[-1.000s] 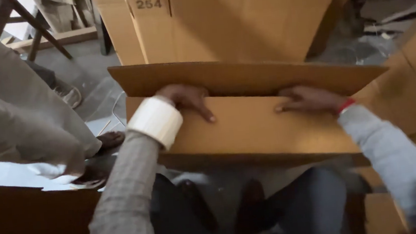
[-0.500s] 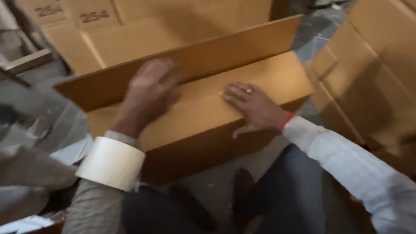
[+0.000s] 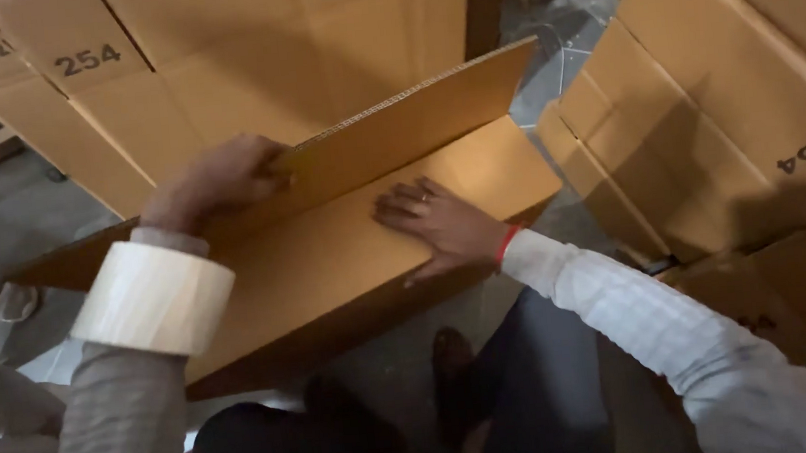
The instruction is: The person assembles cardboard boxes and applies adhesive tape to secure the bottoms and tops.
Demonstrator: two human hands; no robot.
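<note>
the cardboard box (image 3: 347, 251) lies flat across the person's lap at the centre of the view, running from about eight o'clock up to two o'clock. its upper flap (image 3: 413, 124) stands raised along the far edge, showing the ridged cut edge of the card.

the left hand (image 3: 209, 180) sits at about ten o'clock from the centre, its fingers curled over the top edge of the raised flap and closed on it. a wide roll of pale tape (image 3: 152, 297) rings the left wrist like a bangle, over a grey checked sleeve (image 3: 120, 436).

the right hand (image 3: 437, 223) lies palm down on the flat panel of the box, just right of centre, fingers spread and pressed on the card, gripping nothing. a ring shows on one finger and a red band (image 3: 507, 244) circles the wrist, at the cuff of a white sleeve (image 3: 665, 330) running off to five o'clock.

more flat cardboard boxes (image 3: 241, 46) lean at twelve o'clock, and another stack (image 3: 751, 99) stands at three o'clock. grey floor (image 3: 561, 33) shows between them at one o'clock. the person's dark trousers (image 3: 533, 380) fill six o'clock.
</note>
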